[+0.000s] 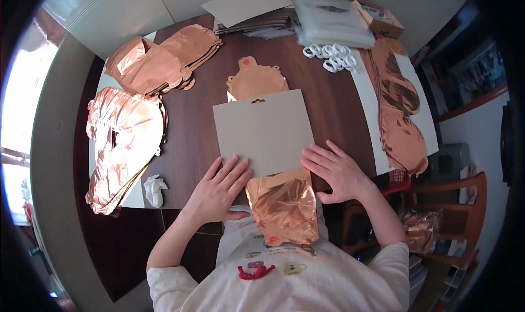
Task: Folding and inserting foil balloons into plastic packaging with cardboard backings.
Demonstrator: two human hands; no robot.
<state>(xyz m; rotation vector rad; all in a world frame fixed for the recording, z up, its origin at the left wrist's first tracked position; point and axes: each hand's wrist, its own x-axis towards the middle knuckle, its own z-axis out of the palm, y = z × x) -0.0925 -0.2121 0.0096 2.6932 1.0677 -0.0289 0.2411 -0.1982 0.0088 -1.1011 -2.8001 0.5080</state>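
Observation:
A grey-beige cardboard sheet (265,129) with a hang hole at its top edge lies on the table in front of me. Under it is a flat rose-gold foil balloon (257,80); one end shows beyond the card's far edge. The balloon's near end (283,205) hangs over the table edge toward my shirt. My left hand (221,189) rests with spread fingers at the card's lower left corner, fingertips on the card. At the lower right corner, my right hand (336,172) lies with its fingers stretched out, fingertips touching the card's edge. Neither hand grips anything.
Stacks of rose-gold foil balloons lie at the far left (164,60), near left (126,142) and right (396,104). Cardboard sheets (246,9), clear plastic bags (333,22), white ribbon rings (333,57) and a small box (378,18) sit at the back. A crumpled white tissue (155,190) is near the left edge.

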